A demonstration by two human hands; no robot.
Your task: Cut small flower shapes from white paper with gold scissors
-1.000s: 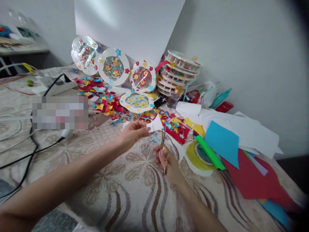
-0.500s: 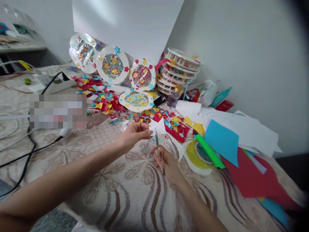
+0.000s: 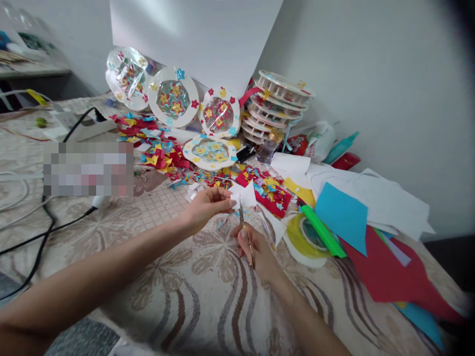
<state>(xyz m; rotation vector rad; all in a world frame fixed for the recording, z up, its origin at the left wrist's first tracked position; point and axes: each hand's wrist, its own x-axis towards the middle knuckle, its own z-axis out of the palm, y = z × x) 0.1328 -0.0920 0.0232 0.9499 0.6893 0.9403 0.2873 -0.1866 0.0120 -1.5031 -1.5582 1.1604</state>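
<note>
A small white piece of paper (image 3: 248, 195) with pointed corners is pinched in my left hand (image 3: 211, 205) by its left side. My right hand (image 3: 258, 249) is closed on a pair of scissors (image 3: 242, 216), whose blades point away from me and lie at the paper's near edge, close to my left fingertips. Just right of the paper is a red sheet (image 3: 280, 205) covered with small coloured paper bits. A curved white paper offcut (image 3: 272, 226) lies beside my right hand.
Decorated round frames (image 3: 173, 97) lean at the back, with stacked white rings (image 3: 278, 106) to their right. Coloured scraps (image 3: 163, 158) lie in front. At right are a tape roll (image 3: 308, 232), a green tube (image 3: 322, 231) and blue (image 3: 341, 215) and red sheets (image 3: 382, 277). Cables (image 3: 46, 222) run left.
The white paper has turned and shifted very slightly to the right. Both hands stay almost in place, still gripping the paper and the scissors; the view has shifted a little.
</note>
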